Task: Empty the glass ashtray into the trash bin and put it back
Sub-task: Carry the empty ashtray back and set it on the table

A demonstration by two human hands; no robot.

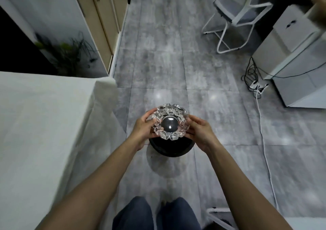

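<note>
The glass ashtray (169, 122), clear with a scalloped rim and a round centre that looks dark, is held in the air between both hands. My left hand (143, 127) grips its left side and my right hand (201, 131) grips its right side. Directly below it on the floor stands the round black trash bin (171, 149), partly hidden by the ashtray and my hands. I cannot tell whether anything lies inside the ashtray.
A table with a white cloth (44, 132) fills the left side. A white folding chair (236, 16) stands at the back right, with white cabinets (298, 53) and a tangle of cables with a power strip (255, 83) beside them. Grey tiled floor (158, 62) lies ahead.
</note>
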